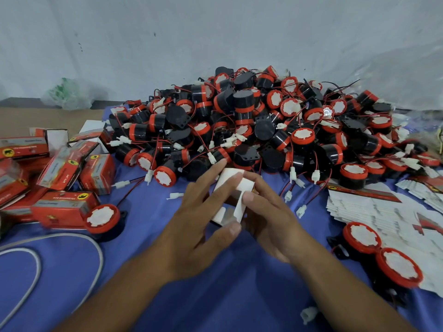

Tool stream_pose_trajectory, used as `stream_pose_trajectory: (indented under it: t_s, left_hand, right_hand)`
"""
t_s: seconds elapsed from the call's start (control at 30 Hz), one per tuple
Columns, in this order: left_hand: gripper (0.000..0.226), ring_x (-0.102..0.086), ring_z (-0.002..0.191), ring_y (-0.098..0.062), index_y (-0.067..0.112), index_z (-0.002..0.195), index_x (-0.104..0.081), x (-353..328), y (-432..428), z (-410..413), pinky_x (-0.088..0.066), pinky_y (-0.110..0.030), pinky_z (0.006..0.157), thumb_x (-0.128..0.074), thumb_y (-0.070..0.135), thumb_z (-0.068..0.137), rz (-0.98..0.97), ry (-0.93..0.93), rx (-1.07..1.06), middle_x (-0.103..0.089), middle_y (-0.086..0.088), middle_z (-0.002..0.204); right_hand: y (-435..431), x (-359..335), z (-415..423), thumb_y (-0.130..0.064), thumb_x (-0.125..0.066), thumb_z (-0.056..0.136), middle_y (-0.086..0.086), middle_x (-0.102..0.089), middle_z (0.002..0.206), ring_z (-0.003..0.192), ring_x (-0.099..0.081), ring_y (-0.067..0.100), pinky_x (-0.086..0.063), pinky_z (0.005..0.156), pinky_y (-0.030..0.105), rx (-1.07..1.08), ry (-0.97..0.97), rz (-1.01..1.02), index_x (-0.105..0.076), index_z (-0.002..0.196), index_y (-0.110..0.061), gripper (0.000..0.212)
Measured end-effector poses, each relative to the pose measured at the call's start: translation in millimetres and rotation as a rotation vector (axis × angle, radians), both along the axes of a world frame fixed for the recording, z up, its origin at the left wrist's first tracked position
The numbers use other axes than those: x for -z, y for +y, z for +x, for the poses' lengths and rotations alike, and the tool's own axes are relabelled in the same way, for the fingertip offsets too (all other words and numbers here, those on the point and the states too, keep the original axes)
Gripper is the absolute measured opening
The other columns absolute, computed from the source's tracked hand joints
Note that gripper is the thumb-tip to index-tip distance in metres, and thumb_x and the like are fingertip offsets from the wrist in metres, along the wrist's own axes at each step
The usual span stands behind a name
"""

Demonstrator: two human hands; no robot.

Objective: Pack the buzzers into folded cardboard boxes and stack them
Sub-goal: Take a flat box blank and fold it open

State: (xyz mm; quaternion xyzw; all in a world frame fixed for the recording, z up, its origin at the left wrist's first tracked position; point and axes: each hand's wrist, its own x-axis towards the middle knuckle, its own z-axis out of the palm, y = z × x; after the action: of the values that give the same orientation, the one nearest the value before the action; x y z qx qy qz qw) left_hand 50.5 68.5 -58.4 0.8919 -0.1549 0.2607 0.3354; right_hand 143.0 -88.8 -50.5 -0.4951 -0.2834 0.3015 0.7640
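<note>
A small cardboard box [233, 195] with white flaps showing sits between my two hands over the blue cloth. My left hand [203, 219] grips it from the left, thumb under the near flap and fingers along the top. My right hand [268, 212] holds its right side, with the thumb pressed on a white flap. A big heap of black-and-red buzzers [251, 121] with red wires and white plugs lies just behind. Packed red boxes [62, 168] are strewn at the left. Whether a buzzer is inside the held box is hidden.
Flat unfolded box blanks [383, 212] lie fanned at the right, with two loose buzzers [381, 252] in front of them. One buzzer [102, 219] lies beside the red boxes. A grey cable [72, 248] loops at the lower left. A plastic bag [67, 94] sits by the back wall.
</note>
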Motion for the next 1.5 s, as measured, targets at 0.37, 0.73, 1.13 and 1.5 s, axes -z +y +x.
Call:
stream_pose_trajectory:
  t_s: [0.37,0.73,1.13,1.5]
  left_hand:
    - [0.053,-0.025,0.131,-0.01,0.046,0.139,-0.043,1.6,-1.0,4.2,-0.03,-0.023,0.107,-0.053,0.063,0.09,0.11,0.044,-0.094,-0.024,0.013,0.144]
    - [0.085,-0.028,0.134,-0.013,0.033,0.144,-0.028,1.5,5.3,4.2,-0.026,-0.019,0.105,-0.067,0.062,0.073,0.236,0.068,-0.101,-0.028,0.008,0.143]
    - [0.088,-0.04,0.133,0.001,0.037,0.149,-0.034,-2.3,18.2,2.0,-0.036,-0.01,0.102,-0.071,0.068,0.076,0.244,0.048,-0.036,-0.035,0.019,0.147]
    - [0.095,-0.035,0.137,0.002,0.038,0.154,-0.022,0.9,18.8,2.7,-0.039,-0.016,0.102,-0.068,0.069,0.076,0.276,0.067,-0.05,-0.026,0.02,0.155]
  right_hand:
    - [2.3,2.2,1.3,-0.024,-0.073,0.079,0.003,-0.069,0.116,0.108,-0.066,0.024,-0.055,0.086,0.036,-0.064,-0.004,-0.089,-0.051,0.13,-0.02,0.056]
    - [5.0,4.2,-1.6,-0.017,-0.069,0.082,-0.004,-0.061,0.128,0.111,-0.066,0.017,-0.057,0.092,0.039,0.03,-0.257,-0.285,-0.038,0.142,-0.033,0.07]
    - [-6.8,-6.0,1.2,-0.011,-0.058,0.099,-0.014,-0.049,0.137,0.123,-0.057,0.014,-0.048,0.104,0.045,-0.09,-0.424,-0.363,-0.018,0.143,-0.043,0.067]
    - [1.5,6.4,-1.4,-0.042,-0.059,0.095,-0.02,-0.058,0.122,0.114,-0.06,0.008,-0.055,0.092,0.035,0.174,-0.63,-0.364,-0.039,0.142,-0.025,0.054]
